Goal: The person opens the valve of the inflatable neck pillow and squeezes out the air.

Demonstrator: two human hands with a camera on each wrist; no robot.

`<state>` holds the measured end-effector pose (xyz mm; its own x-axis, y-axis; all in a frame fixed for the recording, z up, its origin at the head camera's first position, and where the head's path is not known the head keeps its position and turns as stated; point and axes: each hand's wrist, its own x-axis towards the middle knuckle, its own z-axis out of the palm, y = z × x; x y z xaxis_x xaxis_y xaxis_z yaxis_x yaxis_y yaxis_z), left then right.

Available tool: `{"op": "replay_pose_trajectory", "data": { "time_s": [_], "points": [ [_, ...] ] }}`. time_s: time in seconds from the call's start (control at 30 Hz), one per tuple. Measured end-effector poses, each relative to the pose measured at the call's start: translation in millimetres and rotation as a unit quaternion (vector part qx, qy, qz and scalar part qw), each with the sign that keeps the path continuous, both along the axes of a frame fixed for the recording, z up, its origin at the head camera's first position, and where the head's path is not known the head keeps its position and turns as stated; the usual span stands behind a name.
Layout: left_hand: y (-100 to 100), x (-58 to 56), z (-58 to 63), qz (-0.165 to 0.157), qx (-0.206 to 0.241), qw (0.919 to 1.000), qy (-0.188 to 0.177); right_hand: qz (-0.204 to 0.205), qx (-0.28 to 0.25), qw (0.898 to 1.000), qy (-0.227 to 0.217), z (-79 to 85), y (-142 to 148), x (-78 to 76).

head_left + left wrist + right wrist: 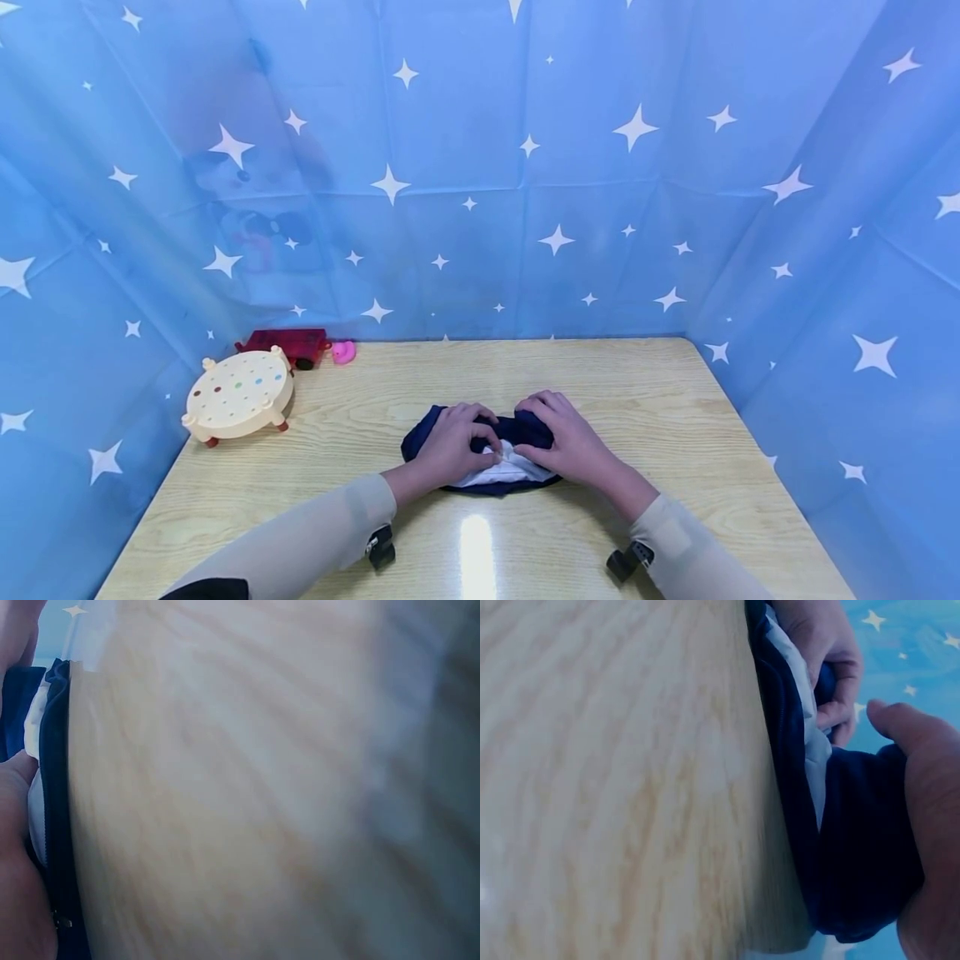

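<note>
A navy blue fabric pouch with a white lining lies on the wooden table, its lining exposed along the near side. A zip edge with a small metal pull shows in the left wrist view. On the pouch's left part, my left hand has its fingers curled and its thumb close to the lining, gripping the fabric. My right hand holds the navy fold on the right side, fingers over the top, thumb by the lining. Some fingertips are hidden in the cloth.
At the table's back left stands a cream round stool with coloured dots and short legs. Behind it sit a red toy cart and a pink rubber duck. A blue star-patterned curtain encloses the back and sides.
</note>
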<state>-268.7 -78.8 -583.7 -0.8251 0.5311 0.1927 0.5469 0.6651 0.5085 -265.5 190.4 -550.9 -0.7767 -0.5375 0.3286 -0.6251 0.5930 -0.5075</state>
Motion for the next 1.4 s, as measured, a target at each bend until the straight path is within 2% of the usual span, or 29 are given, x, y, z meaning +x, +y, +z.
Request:
{"op": "replay_pose_trajectory", "data": {
  "time_s": [0.33, 0.6, 1.07, 1.4],
  "points": [
    [0.0, 0.7, 4.3, -0.002, 0.005, 1.0, -0.008, 0.001, -0.003, 1.0, -0.024, -7.1, 2.1, -1.3],
    [-0.5, -0.9, 0.5, -0.004, 0.003, 1.0, -0.002, 0.008, 0.0, 1.0, -0.029, -10.5, 2.4, -2.6],
    [-0.2, -1.0, 0.1, 0.001, 0.0, 0.9999, -0.011, 0.009, 0.043, 0.998, -0.036, -11.8, 2.2, -1.7],
    [0.5, -0.3, 1.0, 0.0, 0.002, 1.0, -0.004, 0.02, 0.051, 0.998, -0.029, -13.9, 1.8, -1.7]
  ]
}}
